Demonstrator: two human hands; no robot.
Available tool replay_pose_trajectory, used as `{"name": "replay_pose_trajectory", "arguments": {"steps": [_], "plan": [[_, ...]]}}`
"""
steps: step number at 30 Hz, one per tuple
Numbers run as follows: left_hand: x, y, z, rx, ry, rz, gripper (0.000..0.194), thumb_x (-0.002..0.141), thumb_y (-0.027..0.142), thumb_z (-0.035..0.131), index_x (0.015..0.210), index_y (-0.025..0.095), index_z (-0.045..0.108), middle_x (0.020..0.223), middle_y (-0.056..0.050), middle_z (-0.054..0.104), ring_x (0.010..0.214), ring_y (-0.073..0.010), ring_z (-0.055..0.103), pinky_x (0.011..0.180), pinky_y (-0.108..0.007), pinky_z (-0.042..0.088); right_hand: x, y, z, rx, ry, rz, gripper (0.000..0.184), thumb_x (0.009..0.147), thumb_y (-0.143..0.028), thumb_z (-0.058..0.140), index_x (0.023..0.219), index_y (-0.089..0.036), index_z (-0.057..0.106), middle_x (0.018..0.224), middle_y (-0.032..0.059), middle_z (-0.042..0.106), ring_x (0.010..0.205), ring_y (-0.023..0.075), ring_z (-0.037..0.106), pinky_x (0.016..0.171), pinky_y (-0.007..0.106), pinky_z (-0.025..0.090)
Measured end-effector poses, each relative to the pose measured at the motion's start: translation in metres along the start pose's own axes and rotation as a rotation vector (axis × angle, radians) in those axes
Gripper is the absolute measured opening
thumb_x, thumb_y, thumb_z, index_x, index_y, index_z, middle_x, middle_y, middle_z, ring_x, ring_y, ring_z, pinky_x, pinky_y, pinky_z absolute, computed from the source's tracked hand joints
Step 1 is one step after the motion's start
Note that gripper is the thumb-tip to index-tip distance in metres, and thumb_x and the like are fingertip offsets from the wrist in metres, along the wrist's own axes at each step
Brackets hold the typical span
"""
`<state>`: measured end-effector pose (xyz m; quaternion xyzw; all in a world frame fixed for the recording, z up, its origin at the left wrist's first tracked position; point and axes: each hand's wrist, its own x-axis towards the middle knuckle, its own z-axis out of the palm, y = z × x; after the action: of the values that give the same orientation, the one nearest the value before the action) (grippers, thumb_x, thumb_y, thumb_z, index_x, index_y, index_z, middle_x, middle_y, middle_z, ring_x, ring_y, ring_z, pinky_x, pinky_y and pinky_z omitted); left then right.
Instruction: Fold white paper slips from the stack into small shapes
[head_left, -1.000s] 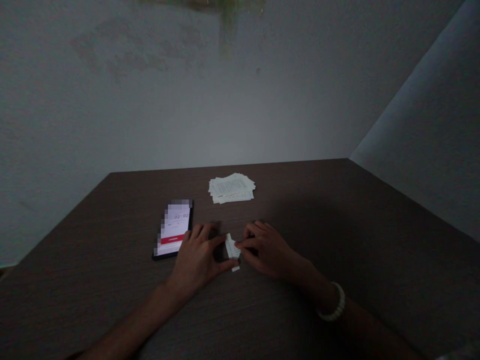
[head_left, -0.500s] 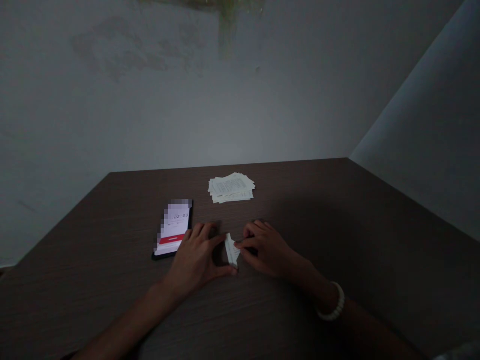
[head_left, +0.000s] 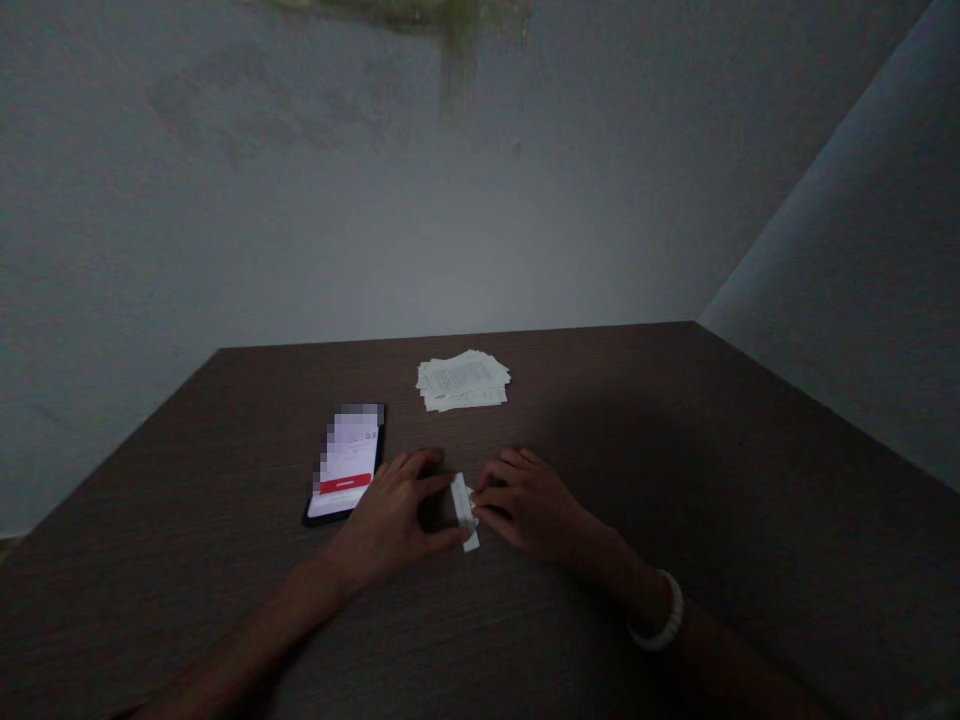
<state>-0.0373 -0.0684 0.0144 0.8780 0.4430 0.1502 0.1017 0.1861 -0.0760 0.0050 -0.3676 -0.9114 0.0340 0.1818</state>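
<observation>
L hand (head_left: 386, 515) & R hand (head_left: 529, 505) touching folded paper (head_left: 463, 505).

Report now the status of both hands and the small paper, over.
Left hand and right hand at small paper. Phone beside left hand.

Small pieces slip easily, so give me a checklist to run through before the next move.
1. Left hand at the small paper: ok, forefinger at its far end, thumb near its near end.
2. Right hand at the paper: ok, fingertips pinched together at its right side.
3. Paper's outline even: not ok, a part juts out past the left thumb.
4. Left hand off the phone: cannot tell, they overlap in this view.
5. Stack of papers apart from both hands: ok, it lies beyond them.
6. Bracelet away from the paper: ok.
</observation>
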Motion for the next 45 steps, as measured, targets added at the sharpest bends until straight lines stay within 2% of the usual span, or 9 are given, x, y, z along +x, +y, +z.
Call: {"name": "replay_pose_trajectory", "arguments": {"steps": [2,5,9,13,18,31,36,40,45], "plan": [[0.003,-0.001,-0.001,-0.052,0.009,-0.002,0.04,0.081,0.044,0.064,0.113,0.019,0.066,0.121,-0.01,0.059,0.111,-0.0275,0.054,0.094,-0.044,0.045,0.0,-0.001,0.0,0.005,0.008,0.011,0.011,0.09,-0.029,0.059,0.091,-0.023,0.068,0.095,0.0018,0.061,0.091,0.018,0.049,0.081,0.034,0.03],[0.005,-0.002,0.001,-0.075,0.055,-0.014,0.028,0.085,0.033,0.061,0.107,0.017,0.067,0.116,-0.009,0.062,0.108,-0.0251,0.056,0.094,-0.042,0.046,0.0,-0.002,-0.001,0.019,0.015,0.025,0.01,0.089,-0.029,0.06,0.092,-0.023,0.068,0.096,0.0019,0.061,0.091,0.0181,0.05,0.081,0.034,0.03],[0.001,-0.003,0.008,-0.017,0.104,0.048,0.03,0.085,0.03,0.061,0.113,0.019,0.065,0.117,-0.01,0.059,0.11,-0.0271,0.053,0.092,-0.045,0.046,0.0,-0.003,-0.002,0.03,0.01,0.03,0.01,0.089,-0.029,0.06,0.092,-0.023,0.068,0.095,0.0019,0.061,0.091,0.0184,0.049,0.079,0.033,0.03],[-0.003,0.0,0.009,0.078,0.087,0.119,0.033,0.089,0.038,0.055,0.116,0.021,0.064,0.121,-0.011,0.056,0.109,-0.0293,0.051,0.089,-0.047,0.045,0.0,-0.003,-0.002,0.046,0.013,0.043,0.011,0.09,-0.029,0.059,0.092,-0.023,0.068,0.095,0.0027,0.06,0.091,0.0181,0.049,0.081,0.033,0.03],[-0.003,0.005,0.007,0.145,0.079,0.12,0.037,0.09,0.046,0.053,0.114,0.021,0.065,0.119,-0.011,0.056,0.108,-0.03,0.05,0.087,-0.047,0.044,0.0,-0.002,0.0,0.08,0.023,0.066,0.011,0.089,-0.028,0.059,0.091,-0.023,0.069,0.091,0.0024,0.06,0.089,0.0178,0.049,0.08,0.032,0.03],[-0.005,0.006,0.008,0.188,0.151,0.143,0.036,0.089,0.047,0.053,0.106,0.019,0.068,0.114,-0.011,0.059,0.104,-0.0287,0.051,0.085,-0.046,0.045,0.001,-0.002,0.001,0.06,0.007,0.119,0.011,0.087,-0.03,0.061,0.093,-0.026,0.07,0.089,0.0015,0.059,0.089,0.0176,0.049,0.079,0.032,0.029],[-0.006,0.008,0.01,0.169,0.146,0.168,0.032,0.09,0.04,0.053,0.106,0.016,0.067,0.113,-0.013,0.06,0.101,-0.0281,0.053,0.085,-0.045,0.046,0.001,-0.004,0.0,0.065,0.009,0.116,0.012,0.089,-0.03,0.06,0.093,-0.025,0.07,0.089,0.0019,0.059,0.089,0.0173,0.049,0.08,0.032,0.03],[-0.007,0.004,0.011,0.108,0.12,0.258,0.025,0.093,0.03,0.051,0.107,0.017,0.067,0.116,-0.011,0.06,0.106,-0.0265,0.053,0.089,-0.043,0.045,0.0,-0.003,0.002,0.067,0.002,0.118,0.013,0.089,-0.03,0.059,0.093,-0.025,0.07,0.089,0.0023,0.059,0.089,0.0177,0.049,0.079,0.032,0.03],[-0.008,0.0,0.005,0.095,0.065,0.337,0.024,0.092,0.022,0.048,0.106,0.02,0.068,0.111,-0.009,0.064,0.105,-0.026,0.054,0.085,-0.043,0.044,0.0,-0.002,0.003,0.071,0.0,0.131,0.013,0.089,-0.032,0.06,0.093,-0.026,0.071,0.088,0.0016,0.059,0.089,0.0173,0.049,0.079,0.032,0.03]]}}
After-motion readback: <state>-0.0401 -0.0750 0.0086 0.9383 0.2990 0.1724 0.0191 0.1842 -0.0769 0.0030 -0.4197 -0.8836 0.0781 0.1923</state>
